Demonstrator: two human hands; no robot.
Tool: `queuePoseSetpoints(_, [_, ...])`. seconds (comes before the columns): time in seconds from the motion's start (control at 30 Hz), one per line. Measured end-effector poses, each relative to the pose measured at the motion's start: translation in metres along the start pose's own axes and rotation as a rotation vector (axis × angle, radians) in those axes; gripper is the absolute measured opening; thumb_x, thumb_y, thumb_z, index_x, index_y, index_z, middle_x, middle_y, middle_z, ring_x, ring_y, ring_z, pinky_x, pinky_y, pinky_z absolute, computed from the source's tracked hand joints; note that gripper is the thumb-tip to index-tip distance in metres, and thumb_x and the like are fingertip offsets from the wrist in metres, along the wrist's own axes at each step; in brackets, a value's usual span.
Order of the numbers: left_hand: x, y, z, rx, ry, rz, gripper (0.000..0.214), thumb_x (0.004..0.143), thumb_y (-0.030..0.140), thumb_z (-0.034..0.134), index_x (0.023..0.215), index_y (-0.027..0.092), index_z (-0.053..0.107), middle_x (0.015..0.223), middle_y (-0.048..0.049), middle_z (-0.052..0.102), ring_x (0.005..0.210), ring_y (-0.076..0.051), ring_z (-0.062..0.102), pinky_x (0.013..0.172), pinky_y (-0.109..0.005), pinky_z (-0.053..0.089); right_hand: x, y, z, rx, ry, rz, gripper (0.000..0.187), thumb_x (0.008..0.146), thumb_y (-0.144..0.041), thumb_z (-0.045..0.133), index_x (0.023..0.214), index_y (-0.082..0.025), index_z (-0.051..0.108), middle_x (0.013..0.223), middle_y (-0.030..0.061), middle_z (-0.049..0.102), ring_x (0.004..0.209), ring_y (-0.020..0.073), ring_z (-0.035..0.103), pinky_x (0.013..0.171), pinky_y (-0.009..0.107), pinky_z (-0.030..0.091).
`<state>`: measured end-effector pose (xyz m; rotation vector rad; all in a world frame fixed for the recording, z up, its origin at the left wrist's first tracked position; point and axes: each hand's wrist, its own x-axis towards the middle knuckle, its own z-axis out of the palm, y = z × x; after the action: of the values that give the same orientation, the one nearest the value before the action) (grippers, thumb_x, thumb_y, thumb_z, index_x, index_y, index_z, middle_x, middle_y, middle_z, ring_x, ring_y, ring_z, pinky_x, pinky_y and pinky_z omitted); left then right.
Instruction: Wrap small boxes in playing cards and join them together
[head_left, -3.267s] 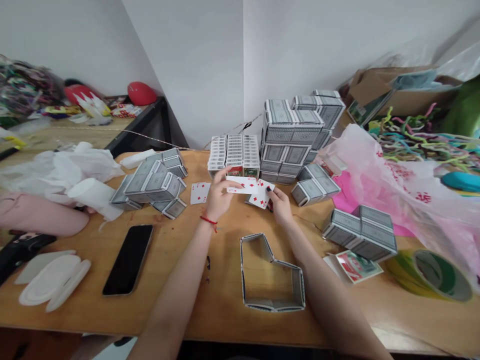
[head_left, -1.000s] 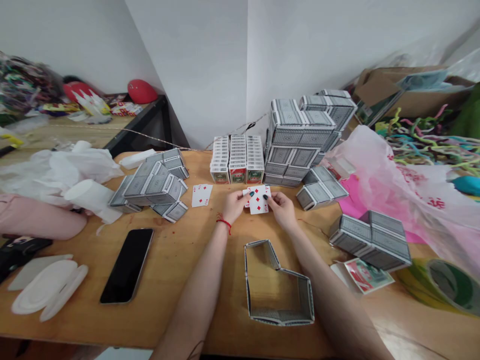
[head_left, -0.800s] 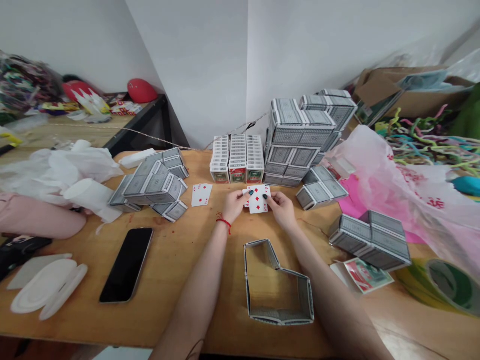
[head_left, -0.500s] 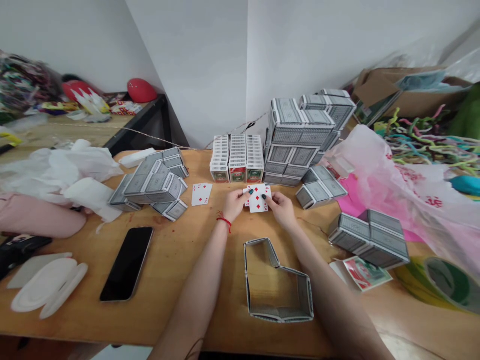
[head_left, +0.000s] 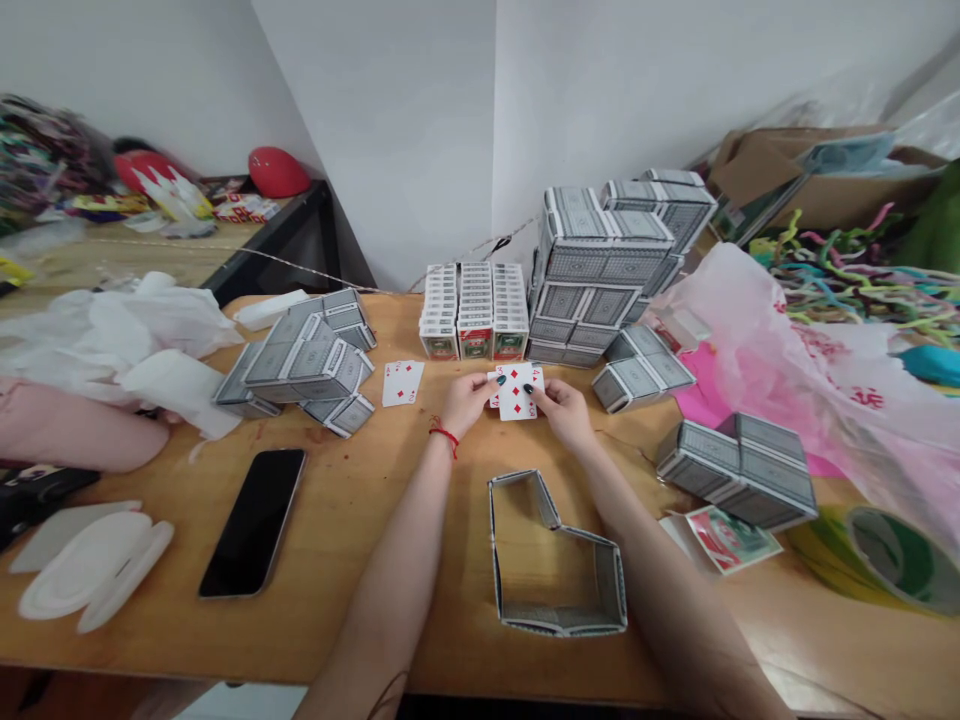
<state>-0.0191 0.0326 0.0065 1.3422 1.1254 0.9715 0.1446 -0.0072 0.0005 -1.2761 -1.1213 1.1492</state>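
Between my hands are a few overlapping playing cards [head_left: 516,402], faces up, with red diamonds showing on the top one. My left hand [head_left: 469,405], a red string on its wrist, pinches their left side. On the right side, my right hand [head_left: 564,408] grips them with thumb on top. To the left lie more face-up playing cards [head_left: 403,384]. Nearer me, between my forearms, stands an L-shaped open frame [head_left: 559,628] of folded cards. Behind my hands are stacked card boxes [head_left: 475,315], with a tall structure of grey-backed card blocks [head_left: 607,250] beside them.
Grey card blocks sit at left [head_left: 300,355] and right [head_left: 739,470]. A black phone [head_left: 253,522] lies left of my forearm. At the right edge are yellow-green tape [head_left: 874,560] and a pink plastic bag [head_left: 810,350]. A pink cylinder [head_left: 82,425] lies far left.
Both hands stay on the cards with almost no movement. The whole view has shifted very slightly.
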Motion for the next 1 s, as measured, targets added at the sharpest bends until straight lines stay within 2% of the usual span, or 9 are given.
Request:
queuePoseSetpoints(0.13, [0.0002,-0.0016,0.0003,0.029,-0.006,0.011,0.029,0.065,0.038,0.06,0.073,0.011,0.066,0.064,-0.0009,0.061,0.057,-0.011,0.048,0.055,-0.021,0.036,-0.0002,0.0006,-0.0008,0.023,-0.036,0.059,0.036,0.06,-0.05,0.064,0.074,-0.016,0.061,0.069,0.0048,0.066,0.058,0.0161,0.058,0.052,0.027,0.043])
queuePoseSetpoints(0.47, [0.0023,-0.0001,0.0009,0.09,-0.007,0.02,0.025,0.066,0.035,0.058,0.068,0.011,0.065,0.06,0.0008,0.059,0.056,-0.01,0.046,0.053,-0.02,0.033,-0.0004,-0.0016,-0.0029,-0.039,-0.021,0.028,0.037,0.062,-0.051,0.061,0.071,-0.015,0.062,0.062,0.0036,0.065,0.055,0.0152,0.056,0.049,0.025,0.041])
queuePoseSetpoints(0.8, [0.003,0.0019,0.0014,0.077,-0.023,0.024,0.029,0.068,0.039,0.058,0.067,0.011,0.064,0.059,0.0011,0.057,0.055,-0.009,0.045,0.053,-0.02,0.033,-0.0004,-0.0011,-0.0006,0.021,0.002,0.039,0.034,0.061,-0.047,0.064,0.074,-0.016,0.06,0.07,0.0049,0.067,0.057,0.0157,0.058,0.051,0.026,0.043])
queuePoseSetpoints(1.0, [0.0012,0.0047,0.0,0.045,-0.079,0.009,0.026,0.066,0.036,0.06,0.067,0.01,0.064,0.06,0.0004,0.058,0.056,-0.009,0.046,0.054,-0.02,0.033,0.0001,0.0009,-0.0009,0.017,0.008,0.04,0.034,0.062,-0.047,0.063,0.075,-0.015,0.061,0.071,0.0053,0.067,0.057,0.0153,0.057,0.051,0.026,0.043])
